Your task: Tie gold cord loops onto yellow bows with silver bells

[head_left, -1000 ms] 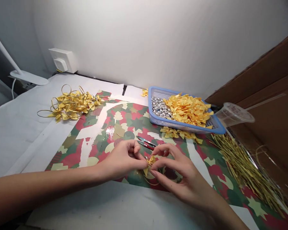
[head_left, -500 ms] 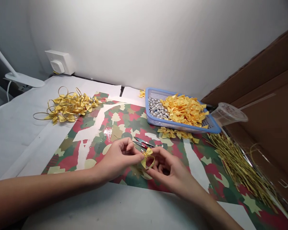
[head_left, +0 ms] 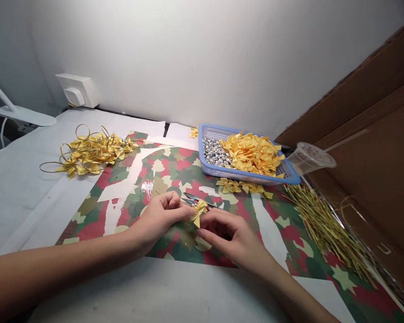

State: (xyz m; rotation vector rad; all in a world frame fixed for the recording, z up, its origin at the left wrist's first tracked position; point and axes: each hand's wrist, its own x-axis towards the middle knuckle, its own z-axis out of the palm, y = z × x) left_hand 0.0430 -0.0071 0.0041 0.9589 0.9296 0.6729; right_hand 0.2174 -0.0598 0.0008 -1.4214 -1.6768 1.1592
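Observation:
Between my two hands is a yellow ribbon bow [head_left: 199,211], with the gold wire loop it sits on now mostly hidden by fingers. My left hand [head_left: 163,213] pinches the bow from its left side with thumb and forefinger. On the other side my right hand [head_left: 225,231] has its thumb and fingers closed around the bow's lower right part. Just behind the bow lie small thread snips [head_left: 204,201] with dark blades, partly covered by the hands. Both hands hover above the patterned red and green sheet [head_left: 185,249].
A blue basket [head_left: 249,179] holds silver bells [head_left: 215,151] and yellow bows [head_left: 254,152]. Finished-looking bow rings [head_left: 94,150] are heaped at left. Gold wire stems [head_left: 330,231] lie at right, near a clear plastic cup [head_left: 311,159] and cardboard [head_left: 366,134]. A lamp base [head_left: 27,115] stands far left.
The bow and its loop have been turned, so the open ring no longer shows. My right hand has moved slightly left, closer to the left one. The whole view has shifted a little.

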